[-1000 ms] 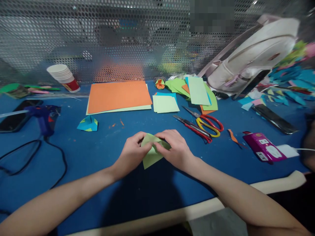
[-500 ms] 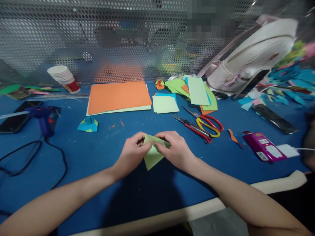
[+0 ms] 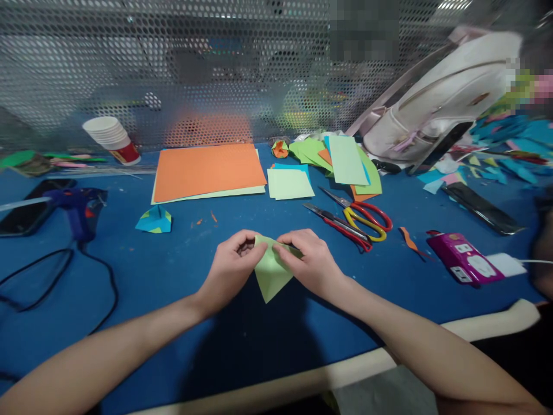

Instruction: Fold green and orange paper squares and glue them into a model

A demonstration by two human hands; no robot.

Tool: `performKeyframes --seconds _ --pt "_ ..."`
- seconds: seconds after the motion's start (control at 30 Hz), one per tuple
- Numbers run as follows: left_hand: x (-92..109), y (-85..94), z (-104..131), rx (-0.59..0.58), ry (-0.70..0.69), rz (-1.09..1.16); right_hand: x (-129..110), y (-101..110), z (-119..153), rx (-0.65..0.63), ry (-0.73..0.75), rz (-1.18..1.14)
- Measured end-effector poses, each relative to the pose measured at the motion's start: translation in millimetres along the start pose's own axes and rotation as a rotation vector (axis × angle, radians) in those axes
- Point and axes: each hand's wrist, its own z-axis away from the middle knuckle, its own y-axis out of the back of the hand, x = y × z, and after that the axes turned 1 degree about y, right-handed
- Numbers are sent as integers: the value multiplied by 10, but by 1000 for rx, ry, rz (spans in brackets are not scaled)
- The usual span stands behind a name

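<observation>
A light green sheet of paper (image 3: pixel 271 275) is held between both hands above the blue table, one corner pointing toward me. My left hand (image 3: pixel 235 262) pinches its left edge between thumb and fingers. On the other side, my right hand (image 3: pixel 309 259) grips the upper right part, thumb on top and fingers behind. Both thumbs press close together near the paper's top edge. What the fingers do behind the sheet is hidden. Beyond the right hand lie red-and-yellow-handled scissors (image 3: pixel 367 223) and a red-handled cutting tool (image 3: pixel 341 226).
Orange sheets (image 3: pixel 209 173), a small pale green paper stack (image 3: pixel 291 184) and a blue folded paper piece (image 3: pixel 154 220) lie beyond my hands. A glue gun (image 3: pixel 80 210) with its cable is left. A purple power strip (image 3: pixel 464 257), phone (image 3: pixel 483 208) and backpack (image 3: pixel 444 92) are right.
The green paper has tilted slightly, its lower corner shifting a little to the right and toward me. Both hands keep their hold, with the thumbs moved only slightly.
</observation>
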Motion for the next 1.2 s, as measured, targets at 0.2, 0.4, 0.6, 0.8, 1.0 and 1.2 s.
performKeyframes --seconds 0.2,0.4,0.6,0.8,1.0,1.2 --pt "-4 18 -4 31 -37 -47 16 -9 -3 5 18 20" --pt "-19 21 -2 15 -29 -27 23 -4 -3 14 25 28" --pt "1 11 -17 -5 -14 -24 44 7 -6 -1 26 14" --pt "-25 39 -70 -82 74 28 77 9 -9 -47 59 3" --pt "-14 49 -68 -54 62 -52 87 34 -13 -118 68 1" --pt "6 58 -50 -6 -10 -173 18 78 -35 -151 -123 24"
